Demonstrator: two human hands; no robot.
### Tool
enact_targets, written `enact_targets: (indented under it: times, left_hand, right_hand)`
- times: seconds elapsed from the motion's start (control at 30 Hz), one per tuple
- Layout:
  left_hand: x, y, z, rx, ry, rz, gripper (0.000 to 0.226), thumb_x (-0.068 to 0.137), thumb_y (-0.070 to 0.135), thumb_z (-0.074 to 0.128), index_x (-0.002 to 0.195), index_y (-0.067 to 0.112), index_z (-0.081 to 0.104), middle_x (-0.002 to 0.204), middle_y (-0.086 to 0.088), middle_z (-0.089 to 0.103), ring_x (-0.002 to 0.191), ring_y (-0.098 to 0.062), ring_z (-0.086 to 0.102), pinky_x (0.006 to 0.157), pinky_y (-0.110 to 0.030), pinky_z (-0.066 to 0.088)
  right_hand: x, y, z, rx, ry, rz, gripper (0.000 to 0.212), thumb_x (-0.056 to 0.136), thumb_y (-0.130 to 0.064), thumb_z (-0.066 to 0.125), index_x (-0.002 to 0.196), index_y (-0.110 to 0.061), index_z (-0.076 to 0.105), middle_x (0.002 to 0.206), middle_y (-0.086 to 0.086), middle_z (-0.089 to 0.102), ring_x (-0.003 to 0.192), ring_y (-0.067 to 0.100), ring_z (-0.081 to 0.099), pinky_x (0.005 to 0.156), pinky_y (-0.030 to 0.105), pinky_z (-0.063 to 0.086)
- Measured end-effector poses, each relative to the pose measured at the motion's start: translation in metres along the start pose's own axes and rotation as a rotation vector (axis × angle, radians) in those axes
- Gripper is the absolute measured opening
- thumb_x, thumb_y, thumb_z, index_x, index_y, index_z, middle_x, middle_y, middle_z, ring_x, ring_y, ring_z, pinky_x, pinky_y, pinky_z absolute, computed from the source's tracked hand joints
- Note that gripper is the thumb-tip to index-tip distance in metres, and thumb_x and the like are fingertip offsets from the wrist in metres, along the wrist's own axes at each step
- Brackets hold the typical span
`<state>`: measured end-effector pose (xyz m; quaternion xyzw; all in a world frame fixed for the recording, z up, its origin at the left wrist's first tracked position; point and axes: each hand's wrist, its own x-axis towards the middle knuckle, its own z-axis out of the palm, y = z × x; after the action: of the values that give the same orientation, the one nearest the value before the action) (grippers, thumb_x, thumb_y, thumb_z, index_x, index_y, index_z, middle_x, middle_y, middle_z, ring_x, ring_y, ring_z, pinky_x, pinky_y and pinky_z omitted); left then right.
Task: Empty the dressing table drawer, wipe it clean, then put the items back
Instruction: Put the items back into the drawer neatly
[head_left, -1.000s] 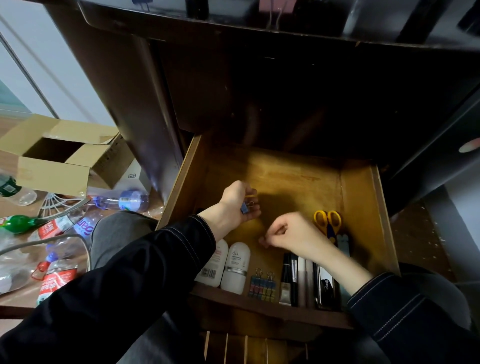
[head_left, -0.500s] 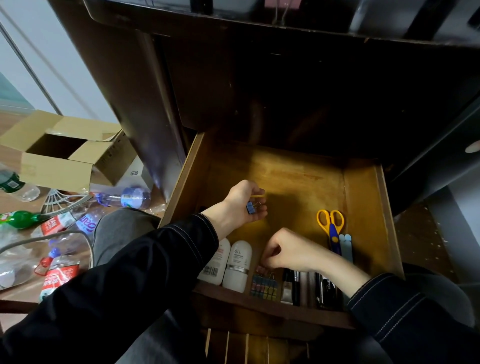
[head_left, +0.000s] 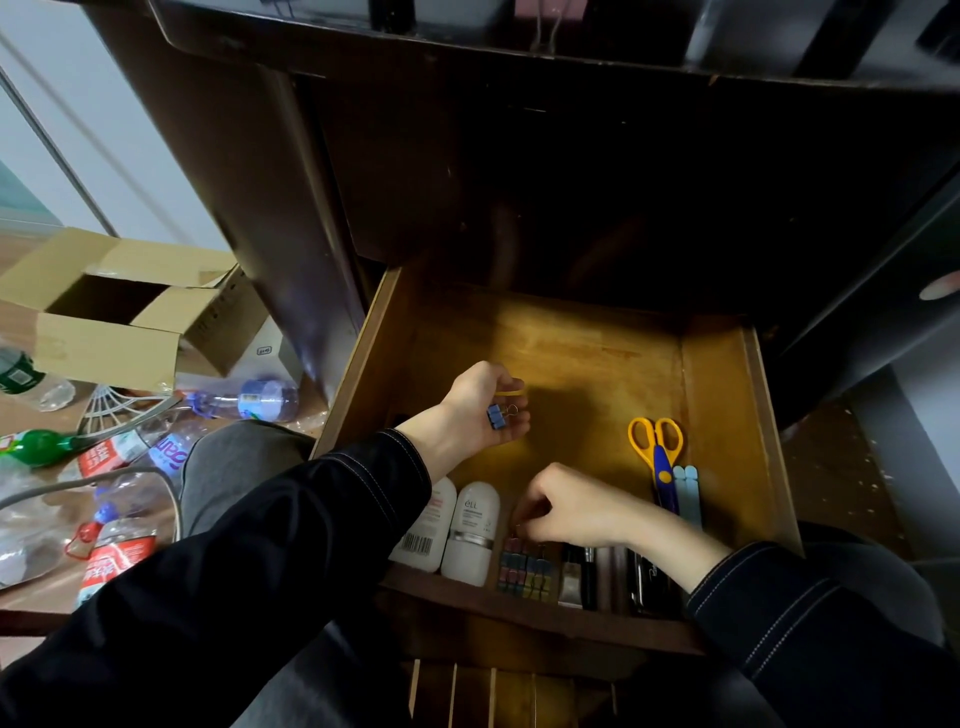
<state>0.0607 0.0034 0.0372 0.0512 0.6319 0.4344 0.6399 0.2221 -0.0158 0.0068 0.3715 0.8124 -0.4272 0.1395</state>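
The wooden drawer (head_left: 727, 395) of the dark dressing table stands pulled out. My left hand (head_left: 480, 410) hovers over its middle, palm up, fingers curled round a blue binder clip (head_left: 497, 417). My right hand (head_left: 571, 512) is low at the drawer's front, fingertips pinched at the row of coloured binder clips (head_left: 525, 571); what it pinches is hidden. Two white bottles (head_left: 470, 530) lie at the front left. Dark cosmetic tubes (head_left: 597, 577) lie to the right of the clips. Yellow-handled scissors (head_left: 655, 447) and pale blue sticks (head_left: 688, 493) lie on the right.
An open cardboard box (head_left: 119, 306) sits on the floor to the left, with several plastic bottles (head_left: 244, 402) scattered beside it. The dark tabletop (head_left: 519, 47) overhangs the drawer. My knees are below the drawer front.
My right hand has moved from the drawer's middle down to the clip row at the front. My left hand has stayed in place, still holding the blue clip.
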Motion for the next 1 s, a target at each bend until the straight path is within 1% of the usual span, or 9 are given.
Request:
enact_targets:
  times: [0.17, 0.27, 0.4, 0.53, 0.67, 0.77, 0.83, 0.9, 1.0]
  left_hand:
    - [-0.004, 0.001, 0.001, -0.003, 0.006, -0.003, 0.021, 0.095, 0.006, 0.04, 0.092, 0.004, 0.061, 0.094, -0.016, 0.061, 0.08, -0.029, 0.061, 0.068, -0.038, 0.053]
    - [-0.007, 0.001, 0.001, 0.005, -0.003, -0.004, 0.033, 0.094, -0.007, 0.029, 0.097, 0.002, 0.06, 0.097, -0.018, 0.061, 0.083, -0.031, 0.063, 0.077, -0.04, 0.053]
    - [-0.013, -0.002, 0.002, 0.015, -0.086, -0.017, 0.045, 0.09, -0.013, 0.024, 0.115, -0.004, 0.06, 0.127, -0.028, 0.054, 0.111, -0.041, 0.06, 0.097, -0.051, 0.05]
    - [-0.02, -0.007, 0.006, 0.05, -0.263, -0.093, 0.053, 0.09, -0.013, 0.022, 0.134, -0.004, 0.05, 0.139, -0.033, 0.042, 0.126, -0.047, 0.048, 0.102, -0.058, 0.045]
    - [-0.021, -0.009, 0.007, 0.2, -0.32, -0.044, 0.045, 0.092, -0.01, 0.027, 0.129, -0.003, 0.052, 0.131, -0.029, 0.048, 0.102, -0.04, 0.057, 0.099, -0.053, 0.048]
    - [-0.016, -0.007, 0.003, 0.708, -0.158, 0.247, 0.026, 0.093, 0.005, 0.049, 0.113, -0.003, 0.065, 0.101, -0.019, 0.065, 0.08, -0.03, 0.063, 0.071, -0.037, 0.054]
    - [-0.013, -0.005, -0.007, 1.083, -0.116, 0.475, 0.017, 0.089, 0.009, 0.059, 0.099, 0.002, 0.072, 0.086, -0.012, 0.069, 0.074, -0.029, 0.063, 0.061, -0.033, 0.05]
    - [-0.016, -0.005, -0.015, 1.319, -0.219, 0.476, 0.01, 0.087, 0.012, 0.066, 0.09, 0.01, 0.076, 0.09, -0.012, 0.074, 0.08, -0.026, 0.067, 0.068, -0.035, 0.055]
    - [-0.02, -0.014, -0.018, 1.53, -0.393, 0.347, 0.008, 0.087, 0.018, 0.07, 0.092, 0.015, 0.075, 0.091, -0.008, 0.075, 0.082, -0.024, 0.07, 0.072, -0.038, 0.058]
  right_hand:
    - [0.001, -0.001, -0.005, -0.009, 0.058, 0.053, 0.015, 0.086, -0.026, 0.067, 0.095, -0.018, 0.076, 0.094, -0.001, 0.074, 0.089, 0.019, 0.069, 0.082, 0.046, 0.058]
    - [0.0, 0.001, -0.017, 0.08, 0.343, 0.11, 0.013, 0.092, -0.023, 0.063, 0.082, -0.025, 0.07, 0.077, -0.005, 0.073, 0.078, 0.015, 0.071, 0.077, 0.04, 0.058]
    - [-0.004, 0.004, -0.029, 0.283, 0.734, 0.063, 0.01, 0.097, -0.031, 0.063, 0.102, -0.026, 0.071, 0.09, -0.01, 0.073, 0.089, 0.008, 0.069, 0.082, 0.035, 0.058]
    - [-0.003, 0.001, -0.028, 0.287, 0.67, 0.029, 0.008, 0.094, -0.024, 0.068, 0.089, -0.024, 0.074, 0.088, -0.012, 0.072, 0.092, 0.003, 0.066, 0.076, 0.024, 0.051]
    - [-0.004, 0.001, -0.03, 0.384, 0.642, 0.035, 0.016, 0.093, -0.021, 0.068, 0.078, -0.023, 0.073, 0.074, -0.009, 0.074, 0.072, -0.001, 0.066, 0.066, 0.026, 0.052]
    - [-0.006, 0.006, -0.034, 0.276, 0.615, 0.1, 0.017, 0.09, -0.021, 0.067, 0.074, -0.022, 0.072, 0.069, -0.009, 0.073, 0.068, 0.003, 0.065, 0.064, 0.032, 0.051]
    - [-0.008, 0.011, -0.035, 0.183, 0.431, 0.159, 0.011, 0.088, -0.02, 0.069, 0.077, -0.02, 0.072, 0.068, -0.005, 0.073, 0.071, 0.014, 0.069, 0.068, 0.036, 0.054]
    - [-0.009, 0.012, -0.031, 0.149, 0.224, 0.16, 0.008, 0.084, -0.018, 0.071, 0.076, -0.017, 0.074, 0.066, 0.0, 0.073, 0.067, 0.015, 0.065, 0.067, 0.037, 0.052]
    - [-0.01, 0.013, -0.024, 0.12, 0.091, 0.137, 0.008, 0.081, -0.019, 0.073, 0.076, -0.013, 0.075, 0.071, 0.001, 0.074, 0.066, 0.013, 0.063, 0.068, 0.036, 0.052]
